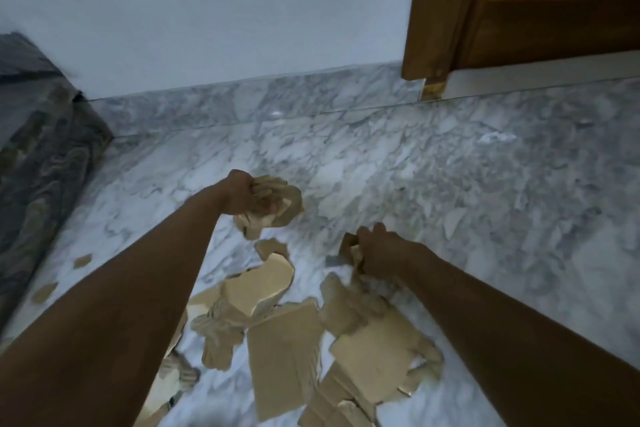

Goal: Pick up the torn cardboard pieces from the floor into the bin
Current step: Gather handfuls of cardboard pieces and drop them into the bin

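Observation:
Several torn tan cardboard pieces (287,343) lie scattered on the marble floor (450,191) between my forearms. My left hand (244,196) is shut on a crumpled bunch of cardboard pieces (282,206), held just above the floor. To its right, my right hand (379,251) is shut on a small cardboard piece (350,248) at floor level. Two small scraps (82,260) lie apart at the left. No bin is in view.
A patterned grey mattress or cushion (38,163) runs along the left edge. A white wall (225,10) with a marble skirting stands ahead, and a wooden door (540,3) is at the upper right. A small white scrap (495,138) lies on the floor near the door.

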Demonstrator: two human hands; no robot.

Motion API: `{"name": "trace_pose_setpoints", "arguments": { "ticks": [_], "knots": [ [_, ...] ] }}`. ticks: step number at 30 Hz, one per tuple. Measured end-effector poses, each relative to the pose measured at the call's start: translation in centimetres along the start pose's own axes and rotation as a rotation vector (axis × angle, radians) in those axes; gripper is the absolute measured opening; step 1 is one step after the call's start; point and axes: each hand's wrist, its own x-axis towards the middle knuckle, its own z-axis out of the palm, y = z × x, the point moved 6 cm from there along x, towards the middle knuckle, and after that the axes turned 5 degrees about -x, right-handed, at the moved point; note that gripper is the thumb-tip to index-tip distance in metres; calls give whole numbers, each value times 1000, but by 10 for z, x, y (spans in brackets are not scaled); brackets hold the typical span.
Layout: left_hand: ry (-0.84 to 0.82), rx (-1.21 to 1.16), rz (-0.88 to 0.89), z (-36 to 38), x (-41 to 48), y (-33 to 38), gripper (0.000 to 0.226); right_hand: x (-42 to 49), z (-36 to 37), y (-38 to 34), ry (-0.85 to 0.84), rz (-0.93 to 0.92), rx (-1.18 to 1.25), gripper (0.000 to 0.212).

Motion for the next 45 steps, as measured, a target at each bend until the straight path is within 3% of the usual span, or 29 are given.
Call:
{"name": "trace_pose_setpoints", "arguments": {
  "ticks": [3, 8, 12, 16, 18, 20, 22, 24, 27, 33, 36, 39, 41, 42, 45],
  "knots": [
    [-34, 155, -20, 15, 31, 3, 87, 15, 5, 6, -2, -36, 20, 60],
    [-53, 195, -84, 20, 48, -12, 101, 25, 0, 7, 84, -85, 20, 41],
    [49, 38, -20, 19, 35, -3, 79, 22, -7, 8, 199, -45, 61, 23],
    [251, -151, 83, 5, 17, -1, 49, 5, -13, 13, 311, 78, -25, 19],
    [264, -304, 109, -14, 10, -8, 53, 0, -14, 19, 315, 165, -21, 18],
    [152, -457, 109, -26, -2, -16, 62, -1, -13, 21, 300, 199, 13, 17],
    [34, -292, 17, -26, -17, -28, 64, -1, -12, 18, 297, 195, 34, 17],
    [-49, -131, -60, -8, -28, -43, 49, -3, -11, 16, 302, 191, 37, 20],
    [-89, -172, -82, 29, -41, -51, 32, -8, -2, 13, 281, 164, 34, 32],
    [45, -90, -45, 48, -42, -49, 38, -26, 8, 4, 416, 96, -22, 30],
    [145, -157, 21, 44, -50, -44, 25, -28, 9, 7, 444, 65, 10, 29],
    [241, -403, 65, 20, -64, -46, 39, -26, 1, 16, 306, -1, 370, 44],
    [198, -567, 37, 5, -75, -49, 51, -28, -1, 6, 143, -54, 406, 55],
    [121, -535, 21, 2, -80, -49, 52, -30, 0, -5, 47, -83, 341, 56],
    [-195, -106, 9, 18, -102, -38, 43, -39, 19, -36, -148, -111, 95, 77]
  ]
}}
